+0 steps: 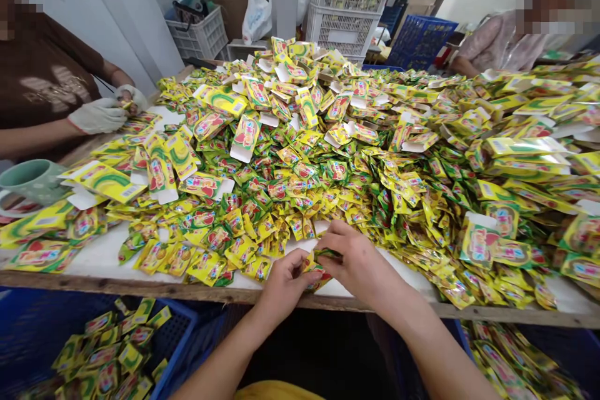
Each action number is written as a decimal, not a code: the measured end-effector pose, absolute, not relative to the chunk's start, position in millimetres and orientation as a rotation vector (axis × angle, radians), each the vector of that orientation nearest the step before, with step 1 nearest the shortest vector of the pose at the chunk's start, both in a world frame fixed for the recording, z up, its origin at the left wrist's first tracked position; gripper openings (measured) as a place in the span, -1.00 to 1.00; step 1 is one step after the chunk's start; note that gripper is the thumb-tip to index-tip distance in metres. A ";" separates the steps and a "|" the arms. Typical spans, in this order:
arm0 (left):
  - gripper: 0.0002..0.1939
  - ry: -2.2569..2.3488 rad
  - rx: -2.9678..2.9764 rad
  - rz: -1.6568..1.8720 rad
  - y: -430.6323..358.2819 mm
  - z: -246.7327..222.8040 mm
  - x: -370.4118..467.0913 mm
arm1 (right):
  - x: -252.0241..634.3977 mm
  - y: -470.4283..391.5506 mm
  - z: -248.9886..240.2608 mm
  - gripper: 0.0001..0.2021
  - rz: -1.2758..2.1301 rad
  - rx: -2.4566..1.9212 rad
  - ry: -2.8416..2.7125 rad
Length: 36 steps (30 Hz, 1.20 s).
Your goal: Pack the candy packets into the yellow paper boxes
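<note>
Near the table's front edge, my left hand (pixel 284 281) is closed on a small yellow and red box (pixel 315 280). My right hand (pixel 351 256) touches the box's far right side, its fingers pinched around a small green packet (pixel 328 253) that is mostly hidden by them. Right behind both hands rises a big heap of small yellow and green packets (pixel 300 187). Yellow boxes with white flaps open, such as one box (pixel 245 136), lie on top of the heap. The white tabletop (pixel 335 287) shows under my hands.
Blue crates (pixel 187 331) of filled boxes stand below the table's wooden edge (pixel 140 287). A green mug (pixel 32 178) is at the left. A person in gloves (pixel 96 115) works there; another person (pixel 492 44) sits at the back right. White crates (pixel 344 28) are stacked behind.
</note>
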<state>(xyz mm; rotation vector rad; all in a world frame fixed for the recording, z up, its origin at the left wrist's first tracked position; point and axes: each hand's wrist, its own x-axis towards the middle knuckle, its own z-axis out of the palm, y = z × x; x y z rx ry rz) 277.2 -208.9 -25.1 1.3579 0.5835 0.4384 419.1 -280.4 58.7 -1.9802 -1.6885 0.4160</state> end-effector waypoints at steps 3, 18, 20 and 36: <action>-0.76 0.566 1.323 0.449 -211.5 -23.4 275.6 | 417.8 -280.4 59.8 -0.83 0.404 -1.983 -1.750; -0.77 0.536 1.316 0.377 -202.8 -25.8 267.2 | 408.0 -303.4 28.2 -0.84 0.397 -1.796 -1.619; -0.82 0.562 1.400 0.377 -203.8 -23.9 267.1 | 402.0 -301.5 27.1 -0.88 0.412 -1.795 -1.644; -0.75 0.737 1.260 0.523 -190.1 -6.6 266.5 | 398.6 -294.6 2.2 -0.78 0.877 -1.502 -0.696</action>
